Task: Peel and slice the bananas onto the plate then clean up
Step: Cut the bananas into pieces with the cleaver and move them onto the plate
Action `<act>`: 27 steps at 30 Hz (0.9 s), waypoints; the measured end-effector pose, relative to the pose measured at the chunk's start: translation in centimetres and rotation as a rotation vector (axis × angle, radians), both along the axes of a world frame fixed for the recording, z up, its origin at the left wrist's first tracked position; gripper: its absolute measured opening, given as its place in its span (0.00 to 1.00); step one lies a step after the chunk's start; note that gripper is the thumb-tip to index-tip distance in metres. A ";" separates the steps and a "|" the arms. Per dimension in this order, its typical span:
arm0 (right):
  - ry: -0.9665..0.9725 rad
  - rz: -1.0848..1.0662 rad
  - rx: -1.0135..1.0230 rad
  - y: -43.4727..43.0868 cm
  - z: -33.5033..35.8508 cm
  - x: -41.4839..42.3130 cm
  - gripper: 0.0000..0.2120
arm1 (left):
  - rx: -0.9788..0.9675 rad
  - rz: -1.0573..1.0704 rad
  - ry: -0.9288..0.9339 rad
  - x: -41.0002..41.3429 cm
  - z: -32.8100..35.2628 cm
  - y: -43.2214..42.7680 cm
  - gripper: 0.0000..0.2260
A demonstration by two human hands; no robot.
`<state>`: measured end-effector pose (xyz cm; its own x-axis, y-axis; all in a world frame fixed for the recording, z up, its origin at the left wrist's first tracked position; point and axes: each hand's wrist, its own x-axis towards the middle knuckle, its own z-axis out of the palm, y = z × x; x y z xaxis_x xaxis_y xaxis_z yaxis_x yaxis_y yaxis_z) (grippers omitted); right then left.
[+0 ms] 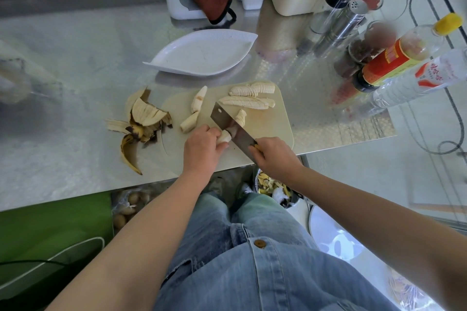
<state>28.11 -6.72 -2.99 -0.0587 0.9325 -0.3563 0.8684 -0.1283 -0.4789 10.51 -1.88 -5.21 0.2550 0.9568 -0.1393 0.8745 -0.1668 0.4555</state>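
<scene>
My left hand (pixel 202 146) curls round the near end of a peeled banana piece (pixel 225 137) on the cutting board (pixel 273 129); its long axis runs from that hand toward the far right. My right hand (pixel 273 156) grips the cleaver (pixel 227 121) by its handle, blade set across the piece. Two sliced bananas (pixel 250 102) lie along the board's far edge (slices lined up in rows), with uncut pieces (pixel 199 99) at its left. The white plate (pixel 202 55) sits beyond on the worktop (pixel 75 58), and the banana peel (pixel 141 121) lies left of the board.
</scene>
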 end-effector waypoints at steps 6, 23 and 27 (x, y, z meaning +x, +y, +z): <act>0.036 -0.022 0.071 0.5 0.8 0.0 0.17 | 0.007 -0.005 0.001 0.0 -0.1 0.1 0.12; 0.017 0.002 0.048 1.0 0.9 0.0 0.16 | 0.005 -0.003 -0.001 0.1 -0.2 0.4 0.13; -0.008 0.013 -0.012 0.7 0.3 0.2 0.16 | 0.002 0.001 -0.006 0.1 -0.2 0.4 0.13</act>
